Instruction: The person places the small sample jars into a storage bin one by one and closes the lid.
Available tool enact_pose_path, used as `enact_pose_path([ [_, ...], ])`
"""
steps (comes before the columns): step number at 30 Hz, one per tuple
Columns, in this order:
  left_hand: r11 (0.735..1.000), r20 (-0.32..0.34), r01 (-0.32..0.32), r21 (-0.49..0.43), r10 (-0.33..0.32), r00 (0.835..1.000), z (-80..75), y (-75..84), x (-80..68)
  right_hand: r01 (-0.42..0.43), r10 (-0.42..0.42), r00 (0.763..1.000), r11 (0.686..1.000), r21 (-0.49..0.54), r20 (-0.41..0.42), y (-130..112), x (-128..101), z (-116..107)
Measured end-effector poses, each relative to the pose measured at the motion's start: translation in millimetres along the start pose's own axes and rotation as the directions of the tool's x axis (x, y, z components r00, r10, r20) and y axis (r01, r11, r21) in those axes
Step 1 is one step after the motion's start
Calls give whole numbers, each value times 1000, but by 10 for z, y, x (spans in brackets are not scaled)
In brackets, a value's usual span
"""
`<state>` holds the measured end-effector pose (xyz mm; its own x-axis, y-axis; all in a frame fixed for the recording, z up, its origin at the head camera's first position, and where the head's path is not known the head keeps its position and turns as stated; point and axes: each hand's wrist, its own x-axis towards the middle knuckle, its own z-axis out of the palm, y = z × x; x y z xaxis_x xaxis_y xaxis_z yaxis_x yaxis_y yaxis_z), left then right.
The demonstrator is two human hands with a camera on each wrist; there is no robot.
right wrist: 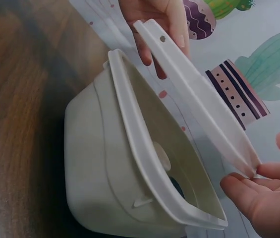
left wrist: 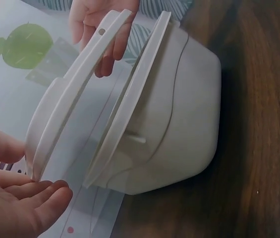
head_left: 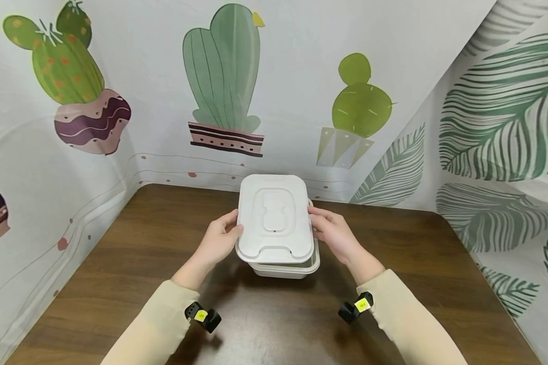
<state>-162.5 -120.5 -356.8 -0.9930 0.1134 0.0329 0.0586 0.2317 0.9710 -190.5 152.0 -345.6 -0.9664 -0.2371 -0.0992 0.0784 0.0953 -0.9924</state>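
Observation:
A white rectangular lid (head_left: 274, 218) with a raised panel is held over a white plastic storage box (head_left: 280, 274). My left hand (head_left: 219, 238) grips the lid's left edge, its thumb on top and fingers beneath in the left wrist view. On the opposite side my right hand (head_left: 333, 233) holds the right edge by the fingertips. Between lid (right wrist: 204, 104) and box rim (right wrist: 144, 144) a gap shows in the right wrist view. Through it, a small pale rounded thing (right wrist: 162, 156) and a dark one (right wrist: 177, 186) show inside the box.
The box stands on a dark brown wooden table (head_left: 274, 319), towards its back edge. A white cloth (head_left: 297, 101) printed with cacti and leaves hangs behind and around the table. Each forearm wears a black wrist camera, the left one (head_left: 203, 316) and the right one (head_left: 355, 307).

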Motion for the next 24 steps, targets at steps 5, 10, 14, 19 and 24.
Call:
enact_pose_path([
  [5,1000,8,3,-9,-3,1000,55,10,8,13,-15,999,998,-67,-36,23,-57,0],
  [10,1000,19,2,-4,-2,1000,106,30,7,41,-51,996,991,-131,-78,34,-114,-3],
  [14,1000,30,4,10,-4,1000,144,56,1,51,-74,990,982,-180,-119,50,-154,-16],
  [19,1000,32,0,22,0,1000,191,79,6,46,-80,988,971,-235,-136,73,-180,-20],
  [24,999,21,7,44,-8,1000,225,63,25,32,-71,988,965,-261,-138,85,-200,-5],
])
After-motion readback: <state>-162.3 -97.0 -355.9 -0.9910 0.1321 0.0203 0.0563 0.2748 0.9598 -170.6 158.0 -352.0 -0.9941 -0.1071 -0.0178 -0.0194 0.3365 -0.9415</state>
